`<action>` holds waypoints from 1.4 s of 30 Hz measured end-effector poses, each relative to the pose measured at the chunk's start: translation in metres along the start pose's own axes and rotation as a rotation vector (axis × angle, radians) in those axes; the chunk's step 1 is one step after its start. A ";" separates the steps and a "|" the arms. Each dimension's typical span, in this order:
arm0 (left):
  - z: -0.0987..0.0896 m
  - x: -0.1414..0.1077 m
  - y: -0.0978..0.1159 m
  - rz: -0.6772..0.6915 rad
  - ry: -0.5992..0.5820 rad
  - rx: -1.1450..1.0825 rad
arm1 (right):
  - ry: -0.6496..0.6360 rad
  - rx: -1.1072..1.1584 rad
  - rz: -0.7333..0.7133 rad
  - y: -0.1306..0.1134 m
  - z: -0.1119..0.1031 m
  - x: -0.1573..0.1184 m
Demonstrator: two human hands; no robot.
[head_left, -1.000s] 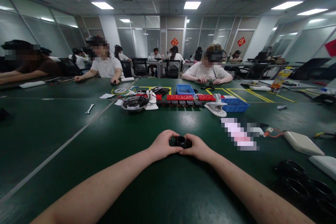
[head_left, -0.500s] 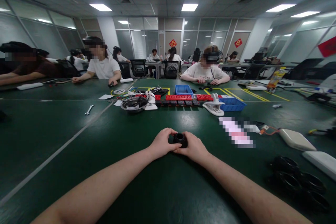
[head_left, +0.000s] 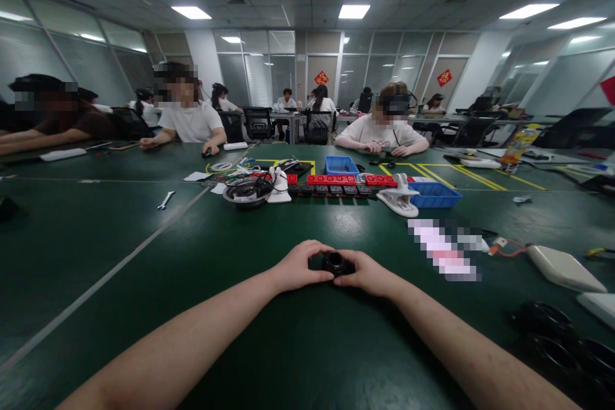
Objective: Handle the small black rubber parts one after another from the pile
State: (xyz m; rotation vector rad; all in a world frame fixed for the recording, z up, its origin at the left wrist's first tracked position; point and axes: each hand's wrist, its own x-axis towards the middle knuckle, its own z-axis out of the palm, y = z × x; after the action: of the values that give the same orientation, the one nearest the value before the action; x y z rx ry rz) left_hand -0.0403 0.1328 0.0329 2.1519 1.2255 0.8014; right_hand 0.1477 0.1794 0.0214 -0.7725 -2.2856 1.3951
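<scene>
From the black round part held mid-bench, the wrench (head_left: 166, 200) lies between nine and ten o'clock, well apart, on the green bench (head_left: 230, 237). A person in a white shirt (head_left: 189, 118) sits beyond, near ten o'clock. A bowl of cables (head_left: 247, 193) also stands at ten, just beside a white stand (head_left: 278, 186) at eleven.

The left hand (head_left: 296, 266) is at nine o'clock, its fingers curved around the left of the black round part (head_left: 335, 261), with the thumb in front. The part's round opening faces up; whether its underside touches the bench cannot be told. At twelve o'clock lie red and black blocks (head_left: 331, 184) in a row, with a small blue basket (head_left: 341, 165) behind them.

The right hand (head_left: 369, 274) is at three o'clock, its fingers curled around the part's right side, thumb in front, near the left thumb. Another person (head_left: 382, 131) sits across the bench at one.

A white clip (head_left: 400, 198) lies between one and two, and a larger blue basket (head_left: 435, 195) at two. A pixelated pink item (head_left: 444, 251) and a beige box (head_left: 567, 268) lie towards three; black rings (head_left: 555, 352) are grouped near four.
</scene>
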 end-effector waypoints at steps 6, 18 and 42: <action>0.000 -0.001 0.004 0.016 0.023 0.041 | 0.028 -0.041 0.016 0.002 0.001 0.000; 0.000 -0.001 0.006 0.021 0.053 0.033 | 0.043 -0.038 0.060 0.002 0.002 0.002; 0.028 -0.008 0.015 -0.201 0.336 0.089 | 0.467 -0.588 0.144 0.000 0.032 0.003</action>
State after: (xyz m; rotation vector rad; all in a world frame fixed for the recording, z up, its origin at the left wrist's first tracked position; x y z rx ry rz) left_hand -0.0152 0.1149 0.0221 1.9721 1.6444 1.0658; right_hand 0.1278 0.1585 0.0070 -1.2969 -2.2801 0.4823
